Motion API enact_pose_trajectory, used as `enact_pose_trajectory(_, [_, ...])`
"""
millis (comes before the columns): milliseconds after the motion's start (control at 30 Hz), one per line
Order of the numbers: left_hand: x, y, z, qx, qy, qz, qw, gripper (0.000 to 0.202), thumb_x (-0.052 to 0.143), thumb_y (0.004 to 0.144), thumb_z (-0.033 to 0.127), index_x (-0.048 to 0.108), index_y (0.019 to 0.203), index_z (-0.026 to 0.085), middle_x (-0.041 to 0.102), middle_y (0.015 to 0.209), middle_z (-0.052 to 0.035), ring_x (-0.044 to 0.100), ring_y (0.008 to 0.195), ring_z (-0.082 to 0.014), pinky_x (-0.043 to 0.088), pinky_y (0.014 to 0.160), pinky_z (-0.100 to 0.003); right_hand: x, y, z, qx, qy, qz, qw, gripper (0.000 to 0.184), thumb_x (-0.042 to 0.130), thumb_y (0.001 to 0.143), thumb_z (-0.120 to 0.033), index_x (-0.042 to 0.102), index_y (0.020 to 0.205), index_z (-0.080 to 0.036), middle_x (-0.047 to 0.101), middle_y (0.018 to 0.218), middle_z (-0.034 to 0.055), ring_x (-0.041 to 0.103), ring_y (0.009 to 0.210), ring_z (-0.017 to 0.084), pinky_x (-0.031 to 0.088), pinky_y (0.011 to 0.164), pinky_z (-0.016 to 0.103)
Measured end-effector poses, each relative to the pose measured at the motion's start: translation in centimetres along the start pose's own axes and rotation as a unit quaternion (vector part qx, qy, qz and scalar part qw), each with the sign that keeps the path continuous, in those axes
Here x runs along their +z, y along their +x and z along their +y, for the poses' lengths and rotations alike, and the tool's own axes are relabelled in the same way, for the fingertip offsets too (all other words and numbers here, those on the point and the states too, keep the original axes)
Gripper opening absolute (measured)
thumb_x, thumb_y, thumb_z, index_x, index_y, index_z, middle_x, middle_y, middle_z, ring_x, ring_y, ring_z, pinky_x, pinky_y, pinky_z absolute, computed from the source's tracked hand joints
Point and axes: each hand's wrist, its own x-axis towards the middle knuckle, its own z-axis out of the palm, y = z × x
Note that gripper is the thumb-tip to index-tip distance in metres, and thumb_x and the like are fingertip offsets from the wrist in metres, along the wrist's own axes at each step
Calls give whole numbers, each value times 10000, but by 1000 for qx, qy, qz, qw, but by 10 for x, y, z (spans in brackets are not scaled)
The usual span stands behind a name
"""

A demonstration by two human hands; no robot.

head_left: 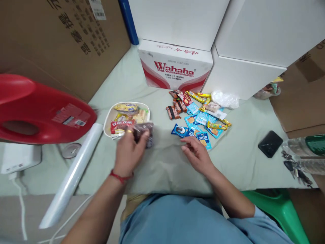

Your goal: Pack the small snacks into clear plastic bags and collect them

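My left hand [128,150], with a red string at the wrist, is closed around a dark brownish snack packet [144,133], held just right of a white tray [109,119] that contains several yellow and red snack packs. My right hand [197,154] rests on the pale green cloth with fingers loosely spread and nothing in it, its fingertips close to a blue packet [203,139] and a blue Oreo pack [180,130]. Beyond it lies a scattered pile of snacks [200,110] in blue, yellow and brown wrappers.
A red plastic container [38,110] lies at the left beside a roll of clear film [73,173]. A Wahaha box [175,66], white boxes and cardboard stand behind. A black device [270,143], bottles [302,145] and keys [296,169] are at right, a green stool [279,206] below.
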Motion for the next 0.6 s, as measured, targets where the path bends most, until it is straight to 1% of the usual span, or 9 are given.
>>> enact_pose_trajectory(33, [-7,16,0,-18,58,44,997,450,536,936,537,629,1145,149,707,989,-111,680,918,-293,550,838,-435,-7,1,3,-15,-32,19,999,241,576,1027,-387,709,1149,-228,716,1101,88,672,886,191,577,792,336])
enact_pose_trajectory(100, [-18,45,3,-31,148,64,986,474,513,963,488,627,1211,101,666,1189,-194,647,1116,-362,523,957,-517,-18,3,11,-38,-78,45,995,221,546,1039,-354,726,1075,-232,738,1036,85,687,941,215,574,847,363])
enact_pose_trajectory(167, [-23,67,6,-24,213,43,976,508,523,963,477,654,1200,47,588,1328,-255,563,1268,-420,479,1045,-562,-25,2,21,-59,-109,63,990,224,534,1042,-331,734,1041,-231,748,1015,90,697,976,227,571,889,385])
enact_pose_trajectory(233, [-20,81,8,-18,239,-6,971,519,551,946,477,679,1178,31,589,1335,-267,559,1274,-427,470,1061,-560,-27,-1,33,-72,-127,70,987,227,528,1041,-312,737,1033,-225,750,1016,99,704,968,227,577,886,387])
enact_pose_trajectory(300, [-13,89,7,-25,225,-36,973,521,587,918,486,674,1225,73,665,1253,-232,625,1185,-393,498,1017,-521,-27,-4,43,-76,-137,69,985,230,523,1040,-297,739,1033,-220,751,1016,104,710,952,225,585,870,383])
enact_pose_trajectory(400, [0,95,1,-58,194,0,979,569,642,869,523,639,1293,144,738,1165,-182,672,1090,-368,519,932,-456,-25,-9,54,-69,-141,64,986,230,524,1037,-296,743,1033,-225,754,1022,102,716,956,226,591,869,384])
enact_pose_trajectory(433, [4,96,0,-62,194,6,979,559,633,873,538,648,1275,150,743,1162,-181,675,1082,-369,516,915,-449,-25,-10,56,-67,-139,63,986,230,526,1036,-297,744,1028,-227,756,1021,101,717,955,225,593,866,383])
enact_pose_trajectory(500, [10,95,-2,-61,219,-13,974,492,571,913,541,698,1169,140,741,1163,-199,665,1098,-384,504,909,-463,-24,-11,58,-68,-133,59,987,228,530,1033,-296,746,1017,-226,758,1012,98,719,945,223,595,857,379])
enact_pose_trajectory(600, [11,90,2,-12,274,-34,961,488,442,991,500,746,1025,119,729,1157,-225,568,1261,-420,446,1009,-535,-23,-10,59,-68,-125,55,988,223,532,1032,-290,745,1010,-230,761,1000,90,724,933,221,597,845,375])
